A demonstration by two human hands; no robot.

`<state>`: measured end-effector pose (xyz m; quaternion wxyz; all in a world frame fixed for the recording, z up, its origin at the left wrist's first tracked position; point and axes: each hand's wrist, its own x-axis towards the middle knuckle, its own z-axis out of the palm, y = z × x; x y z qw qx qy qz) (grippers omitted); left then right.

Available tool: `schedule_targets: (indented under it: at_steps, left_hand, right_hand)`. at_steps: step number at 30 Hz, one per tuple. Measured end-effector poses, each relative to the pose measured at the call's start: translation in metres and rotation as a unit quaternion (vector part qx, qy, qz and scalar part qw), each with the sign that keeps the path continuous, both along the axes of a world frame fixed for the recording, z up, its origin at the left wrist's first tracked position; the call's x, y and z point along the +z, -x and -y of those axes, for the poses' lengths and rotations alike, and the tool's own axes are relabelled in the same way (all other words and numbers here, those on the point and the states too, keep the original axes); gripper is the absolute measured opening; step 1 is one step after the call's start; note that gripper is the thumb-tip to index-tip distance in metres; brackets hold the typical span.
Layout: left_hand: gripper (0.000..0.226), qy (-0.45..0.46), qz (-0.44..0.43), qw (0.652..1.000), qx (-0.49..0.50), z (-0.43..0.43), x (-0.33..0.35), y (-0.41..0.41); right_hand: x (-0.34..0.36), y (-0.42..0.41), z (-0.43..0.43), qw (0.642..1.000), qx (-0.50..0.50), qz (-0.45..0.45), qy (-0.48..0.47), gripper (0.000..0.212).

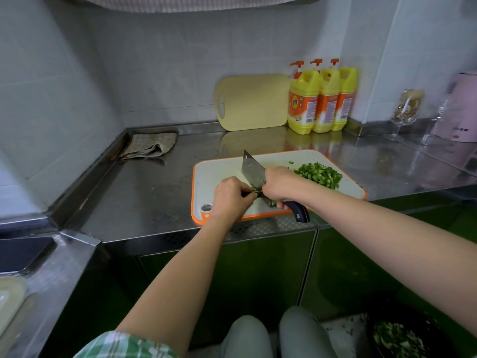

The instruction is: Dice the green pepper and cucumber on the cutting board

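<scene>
1 dark bowl (pixel 397 337) of green scraps sits nearest, at 5 o'clock, below counter level. 2 hands work over 1 orange-rimmed cutting board (pixel 219 171). The left hand (pixel 232 195) is curled, pinching 1 green pepper strip (pixel 254 191) near board centre. The right hand (pixel 278 183) grips 1 cleaver (pixel 251 167), its blade touching the strip. 1 diced pepper pile (pixel 320 175) lies at the board's 2 o'clock. Beyond are 1 cloth (pixel 149 146) at 10 o'clock, and 1 yellow board (pixel 254 102) and 3 detergent bottles (pixel 303 104) at 1 o'clock.

Single head-worn wide-angle view, facing forward and steeply down at close range: bench (pixel 144 192) fills mid-frame, cutting board (pixel 222 166) just toward 3 o'clock of centre.
</scene>
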<state>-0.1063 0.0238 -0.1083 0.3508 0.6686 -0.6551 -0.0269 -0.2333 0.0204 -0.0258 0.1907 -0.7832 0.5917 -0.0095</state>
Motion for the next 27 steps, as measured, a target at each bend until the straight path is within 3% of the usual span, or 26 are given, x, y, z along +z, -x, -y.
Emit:
schedule_targets:
  at_steps: [3,6,11,17,27]
  left_hand:
    - [0.017,0.004,0.0,1.0,-0.001,-0.001,0.0,0.0]
    - [0.018,-0.001,0.009,1.0,-0.006,-0.001,0.0,0.0]
    - [0.041,-0.004,0.01,1.0,-0.004,-0.002,0.001,-0.007]
    - [0.017,-0.001,0.015,1.0,0.009,-0.002,-0.001,-0.004]
    - [0.015,0.004,0.002,1.0,0.004,-0.003,0.0,-0.005]
  right_hand:
    - [-0.006,-0.005,0.001,1.0,-0.01,0.007,0.009,0.022]
    - [-0.01,0.0,0.008,0.997,-0.024,0.071,0.01,0.026]
    - [-0.004,0.013,0.014,0.986,-0.035,0.163,0.013,0.027]
    - [0.008,0.014,0.006,0.996,-0.002,0.088,-0.007,0.016]
    - [-0.009,0.001,0.008,0.997,-0.01,0.078,-0.002,0.026]
